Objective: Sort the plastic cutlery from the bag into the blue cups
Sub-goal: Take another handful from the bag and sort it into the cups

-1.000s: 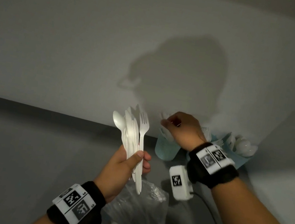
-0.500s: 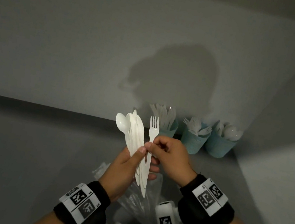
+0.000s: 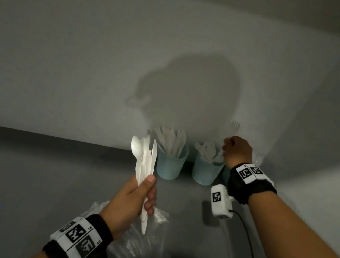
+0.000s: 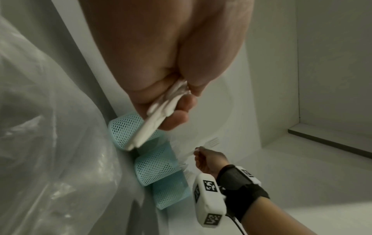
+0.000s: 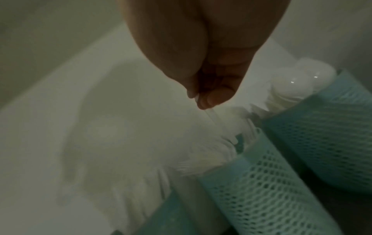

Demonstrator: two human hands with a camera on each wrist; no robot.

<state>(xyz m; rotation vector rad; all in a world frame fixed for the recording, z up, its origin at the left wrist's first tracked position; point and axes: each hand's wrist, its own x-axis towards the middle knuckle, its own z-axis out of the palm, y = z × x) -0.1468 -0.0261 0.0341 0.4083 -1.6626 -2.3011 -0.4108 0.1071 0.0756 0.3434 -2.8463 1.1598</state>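
My left hand (image 3: 140,193) grips a bundle of white plastic cutlery (image 3: 144,165) upright, a spoon bowl at its left; its handle ends (image 4: 149,127) show in the left wrist view. My right hand (image 3: 236,150) pinches a single white fork (image 3: 235,126) by the handle, tines up, above the middle blue mesh cup (image 3: 207,171) that holds forks. The left blue cup (image 3: 171,163) holds knives. The right cup (image 5: 330,124) with spoons is mostly hidden behind my right wrist in the head view. The clear plastic bag (image 3: 139,250) lies below my left hand.
The cups stand in a row against the white wall (image 3: 86,58) on a grey counter (image 3: 22,171). A side wall (image 3: 332,201) closes the corner on the right. A black cable (image 3: 250,250) runs from my right wrist camera across the counter.
My right hand drew one fork out of the bundle and carried it right and back, over the middle cup. The left hand stayed put with the remaining cutlery.
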